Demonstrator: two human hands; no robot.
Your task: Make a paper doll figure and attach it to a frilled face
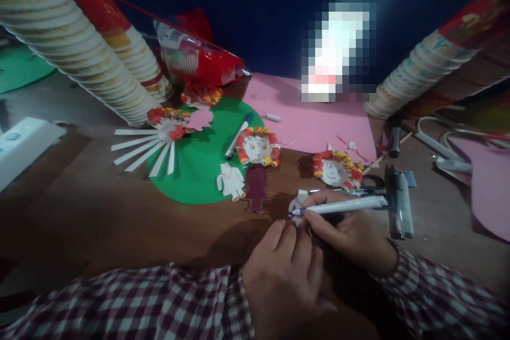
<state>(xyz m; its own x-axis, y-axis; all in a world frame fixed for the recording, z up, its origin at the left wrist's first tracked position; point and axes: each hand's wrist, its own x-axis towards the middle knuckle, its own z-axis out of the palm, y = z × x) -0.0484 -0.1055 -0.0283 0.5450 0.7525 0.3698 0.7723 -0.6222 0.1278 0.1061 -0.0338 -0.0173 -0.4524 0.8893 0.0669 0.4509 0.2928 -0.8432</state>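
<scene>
A small white paper cutout (298, 204) is placed on the worktop (119, 223), slightly right of the middle, between the fingers of the two hands. In the right hand (354, 235) a white marker (345, 204) is held, with its fingers drawn in narrowly around the barrel. The long axis of the marker is directed almost from right to left, and its purple tip is pointed to the left, over the cutout. The tip seems to be in contact with the paper, but this cannot be confirmed. The cutout is situated just to the left of the right thumb, and its longer side appears to be turned from near to far. It is reached from the near side by the left hand (285, 276), whose fingers are bent and set close together.

The near end of the cutout is covered by these left fingers, so its full outline is not shown; whether the paper is pinched or only pressed down cannot be told. Some purple marks are seen on it, but they are too small to be read. Beyond the right hand, a pair of scissors (358, 191) is partly hidden, below a paper face (333, 172) with a red and yellow border. At the far side, a bright shape (337, 48) is masked by coarse blocks and cannot be identified.
</scene>
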